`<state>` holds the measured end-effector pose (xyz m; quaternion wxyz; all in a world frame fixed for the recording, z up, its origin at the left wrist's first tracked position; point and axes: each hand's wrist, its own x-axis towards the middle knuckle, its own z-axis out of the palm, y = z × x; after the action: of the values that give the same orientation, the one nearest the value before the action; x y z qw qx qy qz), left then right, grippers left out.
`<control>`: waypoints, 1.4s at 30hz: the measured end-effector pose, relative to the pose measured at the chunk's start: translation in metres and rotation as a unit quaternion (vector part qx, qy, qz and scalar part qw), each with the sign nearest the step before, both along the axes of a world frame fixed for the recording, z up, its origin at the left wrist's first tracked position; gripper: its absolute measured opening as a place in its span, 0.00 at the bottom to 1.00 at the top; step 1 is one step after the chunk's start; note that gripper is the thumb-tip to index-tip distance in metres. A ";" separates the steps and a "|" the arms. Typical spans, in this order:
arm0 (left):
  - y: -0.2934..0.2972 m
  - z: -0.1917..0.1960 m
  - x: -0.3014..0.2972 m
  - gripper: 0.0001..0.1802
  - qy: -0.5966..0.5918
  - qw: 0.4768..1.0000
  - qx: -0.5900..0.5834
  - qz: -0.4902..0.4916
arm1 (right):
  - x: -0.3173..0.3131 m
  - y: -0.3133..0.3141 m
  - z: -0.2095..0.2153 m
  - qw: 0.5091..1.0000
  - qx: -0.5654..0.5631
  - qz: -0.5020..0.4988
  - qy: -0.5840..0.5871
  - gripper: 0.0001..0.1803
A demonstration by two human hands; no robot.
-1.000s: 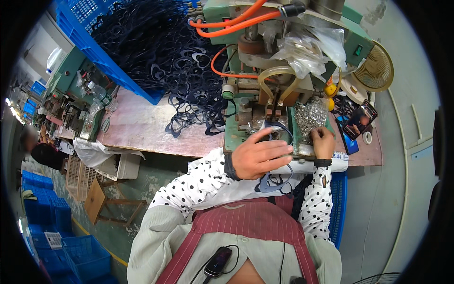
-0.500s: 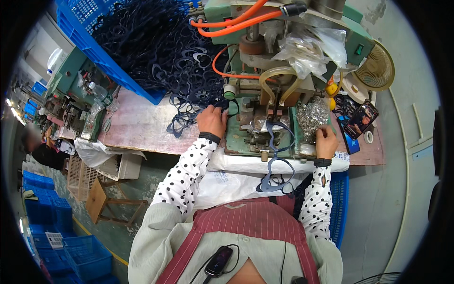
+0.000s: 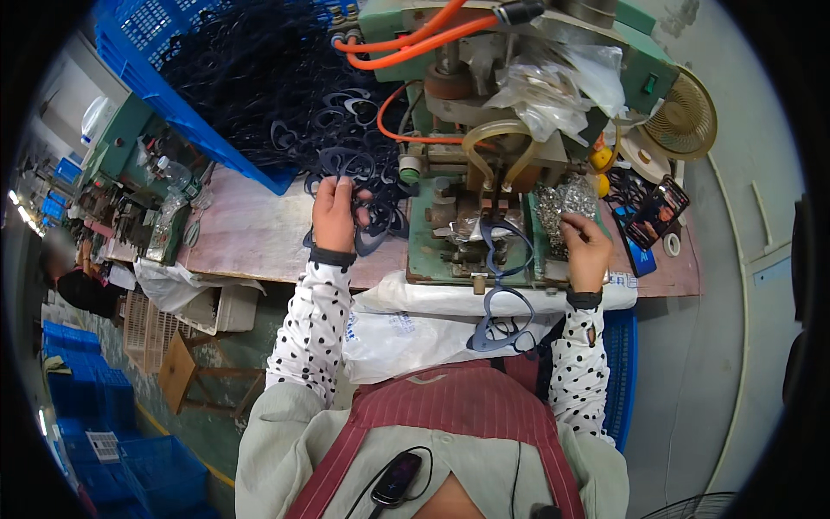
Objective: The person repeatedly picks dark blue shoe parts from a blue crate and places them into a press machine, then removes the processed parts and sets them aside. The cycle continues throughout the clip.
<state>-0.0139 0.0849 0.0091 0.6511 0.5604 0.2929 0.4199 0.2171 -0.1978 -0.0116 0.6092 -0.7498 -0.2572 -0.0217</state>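
Observation:
My left hand (image 3: 335, 216) is over the near edge of a heap of dark blue eyeglass frames (image 3: 350, 160). Its fingers point away from me and the thumb stands apart; I see nothing gripped between them. My right hand (image 3: 588, 255) is at the edge of a pile of small shiny metal parts (image 3: 566, 208), thumb and forefinger drawn together. Whatever they pinch is too small to make out. Between my hands, a blue eyeglass frame (image 3: 490, 304) hangs from the front of a green press (image 3: 424, 255), untouched by either hand.
A blue crate (image 3: 186, 117) tips more frames onto the table (image 3: 233, 229). Orange hoses (image 3: 398, 52) and a plastic bag (image 3: 549, 91) hang about the press. A phone (image 3: 657, 214), a tape roll (image 3: 672, 245) and a fan (image 3: 683, 112) are at right. Another person sits far left.
My left hand has moved left from beside the press to the heap of frames. My right hand has shifted slightly up and left along the metal parts. The hanging frame stays in place.

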 end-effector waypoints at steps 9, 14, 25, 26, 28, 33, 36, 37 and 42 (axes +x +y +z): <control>-0.076 0.034 -0.005 0.09 -0.008 0.976 -0.157 -0.153 | -0.058 0.031 0.063 0.985 0.042 0.153 0.067 0.13; -0.096 0.039 -0.013 0.07 -0.012 0.938 -0.217 -0.268 | -0.062 0.047 0.060 0.989 0.019 0.130 0.067 0.21; -0.130 0.049 0.008 0.14 0.037 0.851 -0.312 -0.420 | -0.063 0.055 0.065 0.984 0.047 0.149 0.090 0.27; -0.132 0.048 0.014 0.15 0.041 0.842 -0.314 -0.437 | -0.057 0.052 0.065 0.985 0.052 0.145 0.083 0.25; -0.136 0.045 0.024 0.15 0.051 0.829 -0.330 -0.448 | -0.033 0.041 0.052 0.997 0.017 0.080 0.015 0.23; -0.136 0.038 0.034 0.16 0.027 0.812 -0.361 -0.457 | 0.035 -0.006 -0.018 0.975 -0.149 -0.128 -0.105 0.18; -0.132 0.035 0.036 0.15 0.024 0.803 -0.361 -0.473 | 0.048 -0.022 -0.052 0.973 -0.162 -0.116 -0.117 0.15; -0.133 0.034 0.035 0.15 0.019 0.805 -0.365 -0.467 | 0.041 -0.021 -0.044 0.974 -0.166 -0.109 -0.113 0.15; -0.135 0.035 0.035 0.13 0.020 0.812 -0.369 -0.451 | 0.017 -0.019 -0.030 0.888 -0.321 -0.093 -0.315 0.15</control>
<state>0.0212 -0.0503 0.0440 0.9191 0.3560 0.1529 -0.0721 0.2339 -0.2164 -0.0415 0.2168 -0.8787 -0.3579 -0.2296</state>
